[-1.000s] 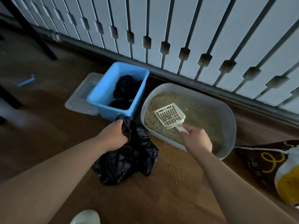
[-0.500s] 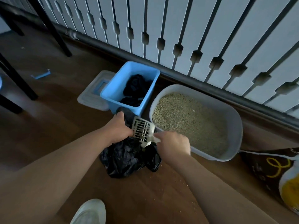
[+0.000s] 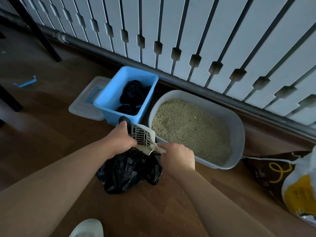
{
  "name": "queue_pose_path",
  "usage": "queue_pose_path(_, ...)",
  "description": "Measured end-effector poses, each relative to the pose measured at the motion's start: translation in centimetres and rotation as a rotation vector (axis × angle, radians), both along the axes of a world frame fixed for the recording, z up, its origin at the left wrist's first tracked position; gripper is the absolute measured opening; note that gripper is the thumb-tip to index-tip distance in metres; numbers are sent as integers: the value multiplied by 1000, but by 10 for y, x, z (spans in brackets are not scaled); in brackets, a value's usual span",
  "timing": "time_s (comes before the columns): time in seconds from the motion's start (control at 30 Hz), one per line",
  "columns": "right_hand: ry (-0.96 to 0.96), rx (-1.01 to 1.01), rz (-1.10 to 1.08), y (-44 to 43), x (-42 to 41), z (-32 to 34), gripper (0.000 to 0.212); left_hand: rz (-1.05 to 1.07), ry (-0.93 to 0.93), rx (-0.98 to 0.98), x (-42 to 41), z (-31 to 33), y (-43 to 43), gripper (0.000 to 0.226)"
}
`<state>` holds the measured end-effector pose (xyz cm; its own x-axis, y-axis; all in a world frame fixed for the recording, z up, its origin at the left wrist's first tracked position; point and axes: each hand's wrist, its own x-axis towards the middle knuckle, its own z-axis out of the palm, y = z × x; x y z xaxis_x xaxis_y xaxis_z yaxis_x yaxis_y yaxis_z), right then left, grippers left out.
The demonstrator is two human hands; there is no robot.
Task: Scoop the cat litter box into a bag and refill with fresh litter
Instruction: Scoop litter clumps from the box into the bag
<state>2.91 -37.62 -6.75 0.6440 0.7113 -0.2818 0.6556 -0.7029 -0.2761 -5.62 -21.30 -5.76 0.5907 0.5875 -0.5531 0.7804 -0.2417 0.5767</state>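
A grey oval litter box [image 3: 238,132] full of tan litter [image 3: 191,127] stands on the wooden floor by the railing. A black plastic bag [image 3: 126,170] sits on the floor in front of it. My left hand [image 3: 122,140] grips the bag's top edge and holds it up. My right hand [image 3: 177,155] grips the handle of a white slotted scoop [image 3: 142,136], which is tilted on its side over the bag's mouth, between my two hands. A dark litter sack [image 3: 273,171] with yellow print lies at the right.
A blue bin [image 3: 111,101] holding black bags stands left of the litter box, with its clear lid [image 3: 83,106] on the floor beside it. A white slatted railing [image 3: 188,31] runs behind. Spilled grains dot the floor [image 3: 172,195]. My white shoe [image 3: 87,228] is at the bottom. Black furniture legs [image 3: 42,36] stand at the left.
My right hand carried the scoop from over the litter box leftward to the bag's mouth and tipped it on its side. My left hand kept holding the bag.
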Motion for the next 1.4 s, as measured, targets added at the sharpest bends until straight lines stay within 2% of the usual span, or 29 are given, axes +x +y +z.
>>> queue_pose_path(0.17, 183, 235, -380, -18, 32, 7, 30, -29, 25, -24, 12, 2, -5, 83)
queue_pose_path(0.27, 90, 219, -462, -25, 57, 6, 34, -26, 9, -38, 19, 2, -8, 79)
queue_pose_path(0.4, -112, 74, -467, -23, 91, -3, 51, -47, 3, -51, 29, 0, -11, 82)
queue_pose_path(0.5, -205, -54, -397, -18, 112, -9, 52, -55, 9, -70, 34, -4, -11, 75)
queue_pose_path(0.63, -163, -183, -266, 4, 118, -26, 58, -70, 21, -91, 39, -12, -10, 75)
queue_pose_path(0.73, -95, -187, -201, 15, 111, -35, 62, -94, 49, -89, 44, -17, -10, 75)
queue_pose_path(0.87, -93, -169, -107, -9, 89, -41, 57, -103, 58, -80, 49, -18, -8, 77)
queue_pose_path(0.93, -118, -156, -126, -24, 84, -40, 53, -100, 63, -81, 50, -16, -7, 79)
queue_pose_path(1.03, -164, -135, -268, -34, 88, -31, 50, -94, 61, -77, 48, -15, -6, 80)
queue_pose_path(1.2, -69, -102, -498, -31, 99, -22, 53, -97, 64, -76, 43, -13, -6, 77)
queue_pose_path(1.4, 46, -85, -467, -16, 81, -32, 57, -87, 47, -90, 26, -9, -1, 78)
